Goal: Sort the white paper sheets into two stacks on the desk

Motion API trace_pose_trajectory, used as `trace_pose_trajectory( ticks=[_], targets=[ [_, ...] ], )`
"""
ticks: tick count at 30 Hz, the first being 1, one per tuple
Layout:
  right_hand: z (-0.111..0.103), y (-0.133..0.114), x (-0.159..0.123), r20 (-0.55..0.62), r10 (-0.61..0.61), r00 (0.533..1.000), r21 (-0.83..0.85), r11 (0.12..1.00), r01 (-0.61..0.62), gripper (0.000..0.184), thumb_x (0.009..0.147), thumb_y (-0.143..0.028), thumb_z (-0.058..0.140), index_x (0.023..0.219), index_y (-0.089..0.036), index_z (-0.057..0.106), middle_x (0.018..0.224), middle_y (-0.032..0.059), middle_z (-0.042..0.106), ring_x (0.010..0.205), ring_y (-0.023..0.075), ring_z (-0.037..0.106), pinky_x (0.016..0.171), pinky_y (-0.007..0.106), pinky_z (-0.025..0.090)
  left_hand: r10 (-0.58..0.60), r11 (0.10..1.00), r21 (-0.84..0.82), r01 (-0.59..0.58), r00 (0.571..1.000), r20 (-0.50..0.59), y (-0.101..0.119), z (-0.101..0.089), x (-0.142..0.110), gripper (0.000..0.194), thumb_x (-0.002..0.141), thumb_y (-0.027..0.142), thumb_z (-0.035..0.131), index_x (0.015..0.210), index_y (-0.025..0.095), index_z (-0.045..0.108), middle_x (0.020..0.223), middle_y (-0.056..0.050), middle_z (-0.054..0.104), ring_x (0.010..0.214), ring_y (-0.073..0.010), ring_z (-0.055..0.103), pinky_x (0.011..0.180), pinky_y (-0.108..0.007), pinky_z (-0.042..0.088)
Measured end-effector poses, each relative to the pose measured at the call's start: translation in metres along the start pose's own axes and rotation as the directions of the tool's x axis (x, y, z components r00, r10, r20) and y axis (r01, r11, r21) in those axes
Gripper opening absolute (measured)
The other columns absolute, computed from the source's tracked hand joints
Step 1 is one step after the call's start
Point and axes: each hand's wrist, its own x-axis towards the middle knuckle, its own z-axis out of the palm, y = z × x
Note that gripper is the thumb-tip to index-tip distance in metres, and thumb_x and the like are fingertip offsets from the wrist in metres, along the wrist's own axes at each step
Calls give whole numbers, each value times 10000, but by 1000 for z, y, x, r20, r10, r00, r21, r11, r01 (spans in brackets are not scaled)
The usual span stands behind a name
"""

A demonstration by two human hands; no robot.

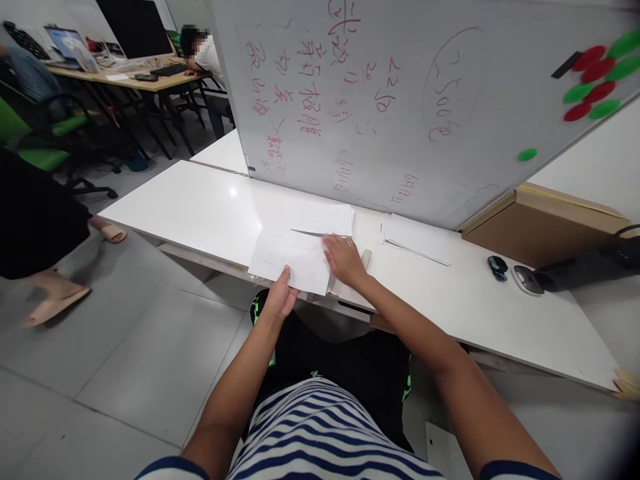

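At one table (185,203) — left hand (283,297) gripping one sheet (295,259), right hand (345,259) alongside.

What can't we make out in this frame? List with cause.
All in the head view:
- Marks on the front sheet: too faint and small to read.
- That sheet's underside, above the left hand: hidden by the sheet itself.
- Right hand fingertips: blurred; can't tell if they grip anything.
- Person in black: upper body cut off by the left edge.
- Black object: cut off by the right edge.
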Motion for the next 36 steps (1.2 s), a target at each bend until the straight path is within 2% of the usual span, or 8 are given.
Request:
trace_pose_trajectory(
  ticks=[4,8,11,17,24,31,34,36],
  targets=[
    [18,22,30,128,239,962,-64,970,-233,508,967,-186,269,1465,-132,354,1540,131,334,1424,274,286,1131,539,246,36,999,-7,-36,999,3,1,-7,-14,451,938,181,539,1386,165,490,1405,-104,530,1303,-215,498,1129,-358,383],
    [34,40,52,232,282,931,-200,951,-238,563,945,-197,336,1502,-149,277,1576,139,245,1448,300,218,1119,588,226,15,1000,-1,-15,999,33,-5,-16,-27,510,923,195,574,1418,185,450,1424,-102,508,1320,-231,476,1153,-398,345],
    [42,45,60,248,269,931,-297,935,-191,523,970,-234,303,1480,-120,327,1543,177,309,1418,323,284,1116,578,222,-36,999,11,35,999,30,-10,-23,-32,514,919,208,582,1416,182,453,1418,-104,514,1324,-237,471,1162,-405,335],
    [42,46,56,228,104,968,-394,919,-6,491,940,-83,262,1398,-67,439,1449,209,449,1324,296,440,1129,520,185,-93,995,26,92,995,38,-22,-28,-35,500,926,216,570,1412,185,456,1426,-92,508,1329,-241,466,1166,-418,332],
    [33,42,53,211,74,975,-335,942,1,394,905,-41,313,1169,-50,605,1245,222,620,1136,257,583,1123,477,163,-100,994,59,96,993,59,-25,-31,-35,550,920,243,584,1443,210,415,1456,-86,473,1342,-249,449,1168,-420,329],
    [21,35,61,151,274,950,-81,961,-265,273,954,-258,399,937,-166,656,919,82,716,854,206,622,1035,412,293,-92,994,64,88,994,56,-25,-34,-34,558,922,252,582,1450,208,406,1447,-89,485,1342,-243,449,1173,-416,320],
    [11,37,66,149,408,901,40,907,-418,298,949,-349,402,891,-199,652,874,47,712,788,184,612,807,317,418,-89,995,56,86,995,51,-23,-32,-34,553,921,245,583,1445,204,412,1449,-91,482,1339,-243,453,1171,-411,324],
    [4,39,68,161,486,859,134,852,-507,277,927,-351,427,855,-206,652,867,40,708,764,176,605,671,271,409,-88,995,51,86,995,37,-23,-30,-34,548,919,231,583,1440,196,418,1446,-96,485,1338,-244,453,1168,-412,329]
  ],
)
